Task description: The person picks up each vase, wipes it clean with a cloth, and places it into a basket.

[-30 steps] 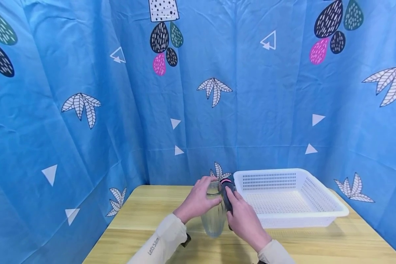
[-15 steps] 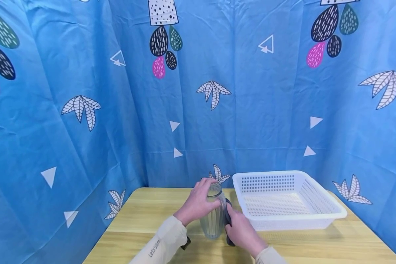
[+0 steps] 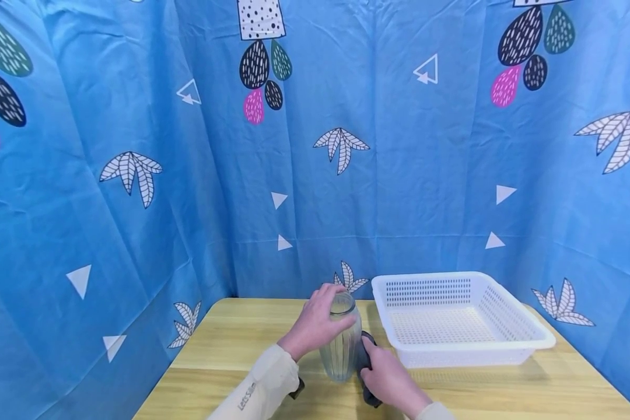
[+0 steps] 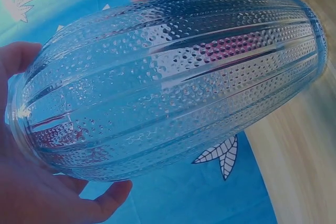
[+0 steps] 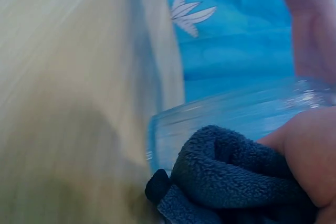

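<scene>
A clear ribbed glass vase [image 3: 341,350] stands upright on the table, its dimpled wall large in the left wrist view. My left hand [image 3: 317,324] grips it near the rim, thumb on one side and fingers on the other. Low along the vase's right side, my right hand [image 3: 391,379] holds a bunched dark grey fleecy cloth [image 5: 226,177] against the glass. Folds of this cloth stick out below the fingers in the right wrist view. Part of the vase is hidden behind the cloth there.
To the right, a white perforated plastic basket [image 3: 415,356] sits on the wooden table [image 3: 252,326]. Blue patterned curtain [image 3: 425,175] hangs behind and along both sides of the table.
My right hand has slid the cloth down the vase's side, from near the rim to close to the base. The left hand keeps its grip at the top.
</scene>
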`<move>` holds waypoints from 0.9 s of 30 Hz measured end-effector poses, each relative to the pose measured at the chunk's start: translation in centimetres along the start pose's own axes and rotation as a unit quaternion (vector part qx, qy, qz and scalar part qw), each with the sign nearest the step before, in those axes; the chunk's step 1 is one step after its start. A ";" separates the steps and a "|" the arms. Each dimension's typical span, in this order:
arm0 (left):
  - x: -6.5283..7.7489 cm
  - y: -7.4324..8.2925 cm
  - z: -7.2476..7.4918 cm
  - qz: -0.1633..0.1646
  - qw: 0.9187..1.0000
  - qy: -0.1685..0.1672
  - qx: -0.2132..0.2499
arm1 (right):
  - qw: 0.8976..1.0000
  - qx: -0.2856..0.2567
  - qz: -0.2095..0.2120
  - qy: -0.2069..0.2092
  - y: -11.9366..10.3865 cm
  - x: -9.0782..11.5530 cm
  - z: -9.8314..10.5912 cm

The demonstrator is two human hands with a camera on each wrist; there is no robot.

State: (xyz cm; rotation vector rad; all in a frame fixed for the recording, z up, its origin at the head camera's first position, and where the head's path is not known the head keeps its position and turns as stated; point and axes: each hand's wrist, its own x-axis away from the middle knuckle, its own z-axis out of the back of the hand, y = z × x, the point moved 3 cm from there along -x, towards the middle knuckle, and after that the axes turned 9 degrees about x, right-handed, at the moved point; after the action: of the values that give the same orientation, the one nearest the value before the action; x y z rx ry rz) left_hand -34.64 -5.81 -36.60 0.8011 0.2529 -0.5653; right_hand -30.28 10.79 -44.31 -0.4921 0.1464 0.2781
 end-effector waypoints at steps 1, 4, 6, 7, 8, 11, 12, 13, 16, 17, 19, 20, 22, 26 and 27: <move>0.0 0.0 0.0 0.000 1.000 0.001 0.000 | 1.000 -0.002 0.000 0.001 -0.2 0.1 0.4; 0.0 0.0 0.0 0.005 1.000 0.008 0.003 | 1.000 0.002 -0.001 0.021 -0.9 0.4 1.7; 0.0 0.0 0.0 0.009 1.000 0.014 0.005 | 0.999 0.009 0.000 0.049 -1.4 0.5 2.7; 0.0 0.0 0.0 0.011 1.000 0.016 0.004 | 0.997 0.017 0.003 0.070 -1.7 0.6 3.1; 0.0 0.0 0.1 0.011 1.000 0.018 0.002 | 0.996 0.023 0.007 0.091 -1.9 0.7 3.6; -0.1 0.2 0.2 -0.003 1.000 0.024 -0.012 | 0.984 0.045 0.032 0.169 -2.7 0.9 4.8; -0.1 0.3 0.3 -0.009 1.000 0.025 -0.017 | 0.979 0.053 0.042 0.192 -2.9 0.9 5.1; -0.1 0.3 0.3 -0.014 0.999 0.026 -0.020 | 0.974 0.062 0.053 0.213 -3.1 0.9 5.3; -0.2 0.4 0.3 -0.019 1.000 0.022 -0.012 | 0.967 0.078 0.066 0.234 -3.3 0.7 5.5; -0.2 0.5 0.3 -0.019 1.000 0.020 -0.006 | 0.968 0.080 0.064 0.229 -3.3 0.5 5.4; -0.1 0.5 0.3 -0.014 1.000 0.014 0.004 | 0.973 0.080 0.059 0.209 -3.1 0.2 5.2; -0.1 0.5 0.3 -0.012 1.000 0.011 0.009 | 0.976 0.077 0.052 0.195 -3.0 0.1 5.0; -0.1 0.4 0.2 -0.010 1.000 0.009 0.012 | 0.982 0.066 0.042 0.170 -2.7 -0.1 4.6; -0.1 0.2 0.0 -0.005 1.000 0.004 0.007 | 0.992 0.042 0.022 0.119 -2.1 -0.5 3.8; -0.1 0.1 0.0 -0.003 1.000 0.003 0.004 | 0.993 0.038 0.019 0.107 -2.0 -0.5 3.4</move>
State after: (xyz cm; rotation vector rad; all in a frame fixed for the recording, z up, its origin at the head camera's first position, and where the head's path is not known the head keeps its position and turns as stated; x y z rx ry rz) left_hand -34.64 -5.66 -36.51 0.8109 0.2590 -0.5693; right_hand -29.98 10.68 -40.32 -0.4422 0.3735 0.2551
